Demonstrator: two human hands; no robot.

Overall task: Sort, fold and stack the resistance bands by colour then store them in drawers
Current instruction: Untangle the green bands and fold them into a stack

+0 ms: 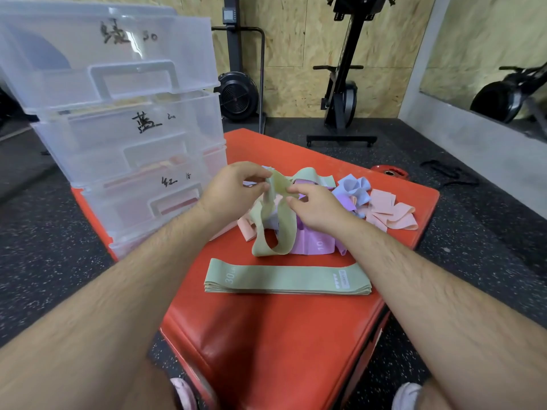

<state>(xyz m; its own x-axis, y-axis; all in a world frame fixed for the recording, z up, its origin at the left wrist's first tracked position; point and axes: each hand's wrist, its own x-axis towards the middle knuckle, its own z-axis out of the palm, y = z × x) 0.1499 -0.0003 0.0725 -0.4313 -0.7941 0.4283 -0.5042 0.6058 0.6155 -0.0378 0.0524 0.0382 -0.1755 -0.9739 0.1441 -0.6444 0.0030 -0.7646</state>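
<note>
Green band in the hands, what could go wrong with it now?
1. The green band hangs twisted from the left hand and right hand; it may fold crooked and not match the green stack.
2. Its loop rests against the pile; lifting it might drag other bands along.
3. The pink bands lie near the edge of the pad and could slip off.
</note>
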